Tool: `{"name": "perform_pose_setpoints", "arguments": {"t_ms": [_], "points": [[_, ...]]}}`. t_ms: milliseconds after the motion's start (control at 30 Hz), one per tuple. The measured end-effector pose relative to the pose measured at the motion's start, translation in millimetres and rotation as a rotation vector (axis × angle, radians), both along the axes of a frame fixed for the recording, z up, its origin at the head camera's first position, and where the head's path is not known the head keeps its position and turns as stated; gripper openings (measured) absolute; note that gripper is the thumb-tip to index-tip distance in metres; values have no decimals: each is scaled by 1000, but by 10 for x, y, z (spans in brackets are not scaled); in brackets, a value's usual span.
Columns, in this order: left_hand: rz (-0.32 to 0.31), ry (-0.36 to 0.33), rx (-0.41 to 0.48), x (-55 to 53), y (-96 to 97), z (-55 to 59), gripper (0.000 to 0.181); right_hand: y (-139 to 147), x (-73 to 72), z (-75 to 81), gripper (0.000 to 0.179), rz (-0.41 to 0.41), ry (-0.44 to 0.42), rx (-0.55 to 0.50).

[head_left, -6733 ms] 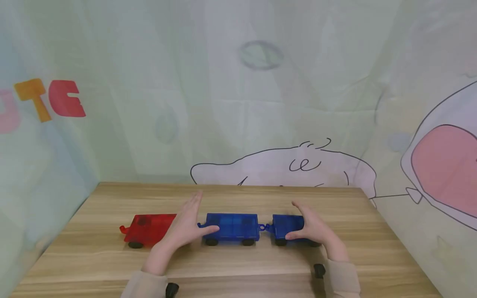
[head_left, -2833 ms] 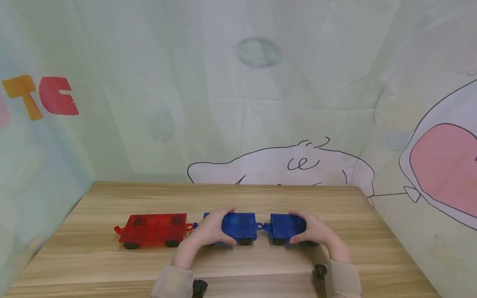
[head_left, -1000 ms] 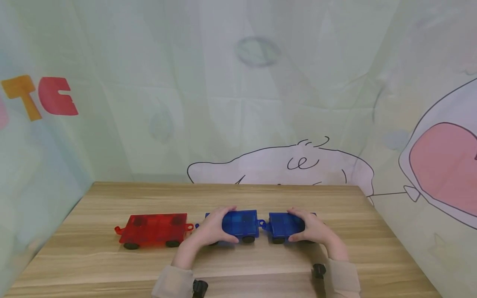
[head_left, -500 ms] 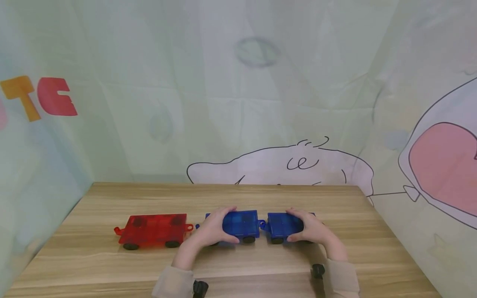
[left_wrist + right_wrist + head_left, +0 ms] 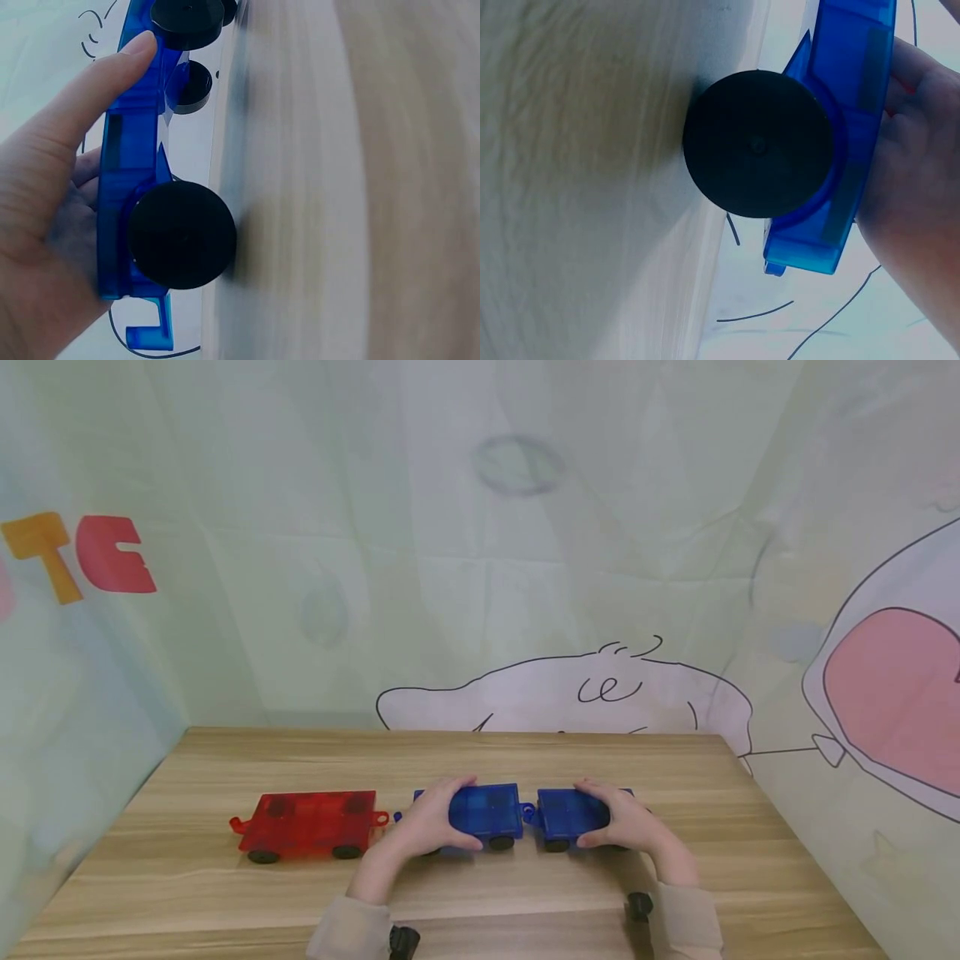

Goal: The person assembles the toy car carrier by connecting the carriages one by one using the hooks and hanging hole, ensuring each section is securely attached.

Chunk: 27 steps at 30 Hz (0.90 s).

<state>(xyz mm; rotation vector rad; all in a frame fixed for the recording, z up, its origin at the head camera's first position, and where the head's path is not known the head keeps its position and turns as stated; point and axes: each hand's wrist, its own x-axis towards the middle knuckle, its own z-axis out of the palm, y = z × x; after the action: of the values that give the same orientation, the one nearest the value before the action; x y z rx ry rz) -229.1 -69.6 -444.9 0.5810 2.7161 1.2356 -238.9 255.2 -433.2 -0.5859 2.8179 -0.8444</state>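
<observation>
Blue wagon [image 5: 486, 810], left hand [image 5: 429, 822] pinching; second blue wagon [image 5: 567, 810], three o'clock, right hand [image 5: 628, 820] pinching; red wagon [image 5: 311, 822], nine o'clock.

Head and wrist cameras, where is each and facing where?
Head: worn there, facing forward and down over the table; left hand, right hand, sleeves show.
Left wrist: on it, facing the middle blue car; thumb and palm show.
Right wrist: on it, facing the right blue car; right hand partly shows.
Head and left wrist share the middle blue car.
</observation>
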Motion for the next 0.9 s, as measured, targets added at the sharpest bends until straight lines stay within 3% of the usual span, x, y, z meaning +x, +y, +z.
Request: {"name": "perform_pose_setpoints", "arguments": {"t_ms": [900], "points": [[8,6,-35,3,30,8,90,1,-5,1,87,10,4,-1]]}}
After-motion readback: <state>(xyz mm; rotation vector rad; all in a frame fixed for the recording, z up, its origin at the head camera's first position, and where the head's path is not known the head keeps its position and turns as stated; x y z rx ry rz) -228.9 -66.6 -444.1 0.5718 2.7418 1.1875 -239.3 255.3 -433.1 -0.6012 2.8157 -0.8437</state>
